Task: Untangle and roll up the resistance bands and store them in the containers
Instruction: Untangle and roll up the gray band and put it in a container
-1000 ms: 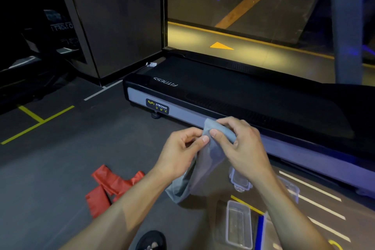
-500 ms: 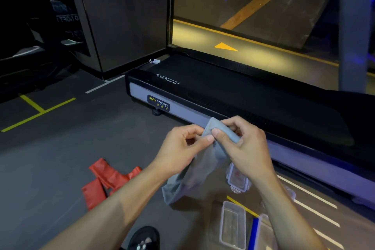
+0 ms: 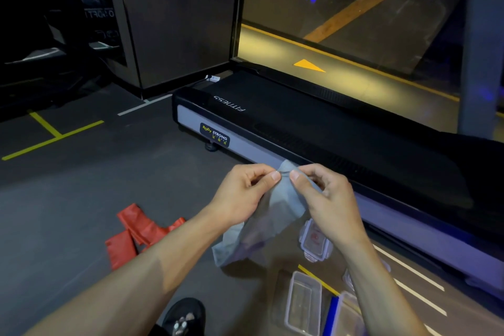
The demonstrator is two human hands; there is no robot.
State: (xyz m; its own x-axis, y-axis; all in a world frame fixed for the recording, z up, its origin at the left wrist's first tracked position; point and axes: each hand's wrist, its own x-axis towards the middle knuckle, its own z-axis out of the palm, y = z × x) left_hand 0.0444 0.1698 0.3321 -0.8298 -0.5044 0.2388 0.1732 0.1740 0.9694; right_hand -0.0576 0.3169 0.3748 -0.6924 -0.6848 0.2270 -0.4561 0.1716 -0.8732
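Drawn closer together since a second ago, both thumbs now nearly tip to tip on the top edge of the grey band [image 3: 275,215], above the floor just in front of the treadmill [image 3: 300,128]. Left of that, red band [image 3: 136,234] crumpled on the floor, untouched. Left hand [image 3: 240,194] pinching the grey band's upper edge, right hand [image 3: 327,194] pinching it just beside, fingers [image 3: 296,176] curled onto the fold. Right and lower, clear container [image 3: 302,305] open on the floor, lid [image 3: 316,240] nearer the treadmill. Likely risk: slack lower end dragging or twisting, roll starting crooked, thin material slipping from so shallow a pinch.
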